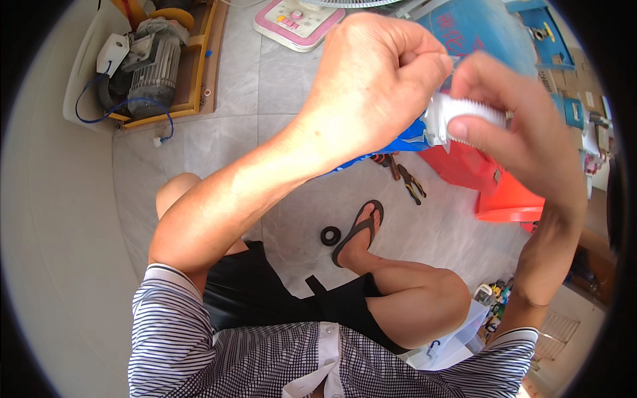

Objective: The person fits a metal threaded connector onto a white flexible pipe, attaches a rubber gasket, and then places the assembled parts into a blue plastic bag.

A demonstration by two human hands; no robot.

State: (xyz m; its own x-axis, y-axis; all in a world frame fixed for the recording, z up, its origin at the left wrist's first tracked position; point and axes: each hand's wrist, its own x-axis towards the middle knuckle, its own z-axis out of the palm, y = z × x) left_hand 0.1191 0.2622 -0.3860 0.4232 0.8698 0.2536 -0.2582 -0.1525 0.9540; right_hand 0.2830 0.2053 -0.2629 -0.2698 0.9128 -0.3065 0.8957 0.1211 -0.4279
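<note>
Both my hands are raised close together at the upper middle of the head view. My left hand point(375, 83) is closed, thumb and fingers pinched together; whatever is between them is hidden. Beside it, my right hand point(531, 129) curls its thumb and fingers around a white ridged plastic piece point(481, 109), rounded like a cap. Shiny clear film point(436, 119) shows at the left end of that piece. Below my left hand a crumpled blue wrapper or sheet point(406, 142) sticks out, partly covered by the wrist. Some blur lies over the right fingers.
On the tiled floor lie pliers point(413, 184) and a black ring point(330, 235) near my sandalled foot. A red container point(507, 205) and a blue barrel point(494, 33) stand right. A motor point(156, 69) sits in a yellow frame at left. A pink-edged fan base point(298, 25) is ahead.
</note>
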